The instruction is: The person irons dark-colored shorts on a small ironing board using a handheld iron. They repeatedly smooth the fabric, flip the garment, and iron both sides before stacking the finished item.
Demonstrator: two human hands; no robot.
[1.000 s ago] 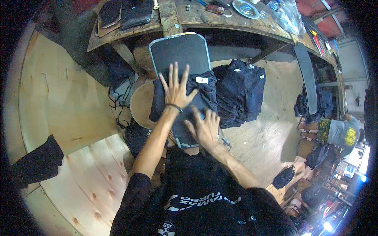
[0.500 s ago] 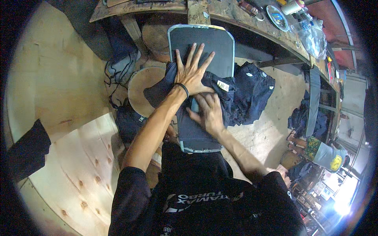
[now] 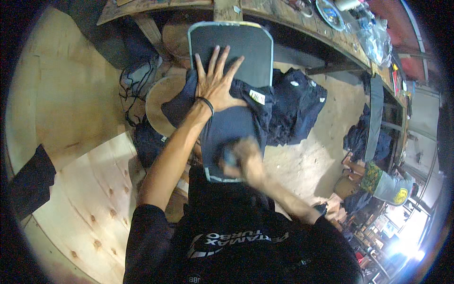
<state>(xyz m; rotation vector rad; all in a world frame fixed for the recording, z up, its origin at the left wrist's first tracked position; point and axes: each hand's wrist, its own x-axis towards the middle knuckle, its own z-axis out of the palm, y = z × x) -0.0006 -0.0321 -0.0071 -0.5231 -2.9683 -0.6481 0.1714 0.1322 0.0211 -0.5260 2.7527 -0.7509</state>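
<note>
A dark navy garment (image 3: 234, 125) with a small white label lies pulled over a long black board (image 3: 236, 47) with a pale rim. My left hand (image 3: 215, 83) presses flat on the garment's upper part, fingers spread, a black band on the wrist. My right hand (image 3: 243, 156) is blurred at the board's near end, resting on the fabric; its grip cannot be made out.
A pile of dark folded garments (image 3: 295, 106) lies right of the board. A round wooden stool top (image 3: 158, 104) sits left of it. A wooden bench (image 3: 331, 40) with clutter runs across the top. A plywood sheet (image 3: 80, 203) lies at lower left. Another person (image 3: 383, 182) sits at right.
My right hand has slid down the garment toward the board's near end. My left hand stays spread on the upper part. The view has shifted closer.
</note>
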